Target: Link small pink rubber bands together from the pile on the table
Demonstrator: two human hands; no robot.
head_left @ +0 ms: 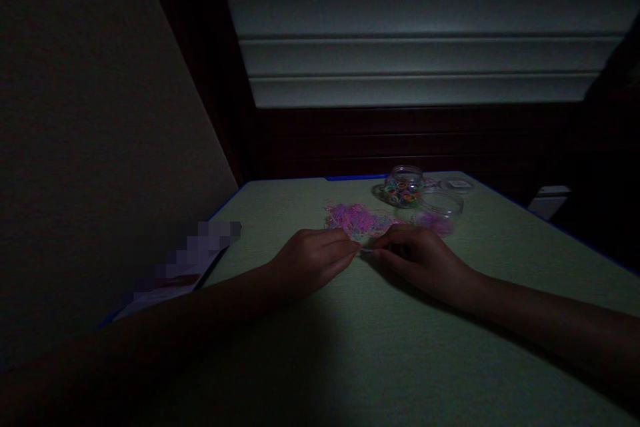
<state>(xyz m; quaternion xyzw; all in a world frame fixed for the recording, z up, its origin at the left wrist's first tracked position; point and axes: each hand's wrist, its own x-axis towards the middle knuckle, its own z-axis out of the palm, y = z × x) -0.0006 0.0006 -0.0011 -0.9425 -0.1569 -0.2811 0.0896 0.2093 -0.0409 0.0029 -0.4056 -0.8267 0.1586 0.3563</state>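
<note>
Over the table, my left hand (320, 259) and my right hand (423, 257) face each other with their fingertips pinched. Between them runs a thin pale rubber band (367, 251), short and nearly level, gripped at both ends. Just beyond the fingers lies a loose pile of tiny pink and purple rubber bands (350, 218), with some spread toward the right. Behind my right hand stands a clear open jar (453, 203) with pink bands in its bottom. The dim light hides fine detail of the fingertips.
A second clear jar (406, 185), holding colourful hair ties, stands near the back edge of the pale green table (380, 347). Beside it lies a clear round lid (457, 185). A booklet or paper (200, 257), partly blurred out, is at the left edge.
</note>
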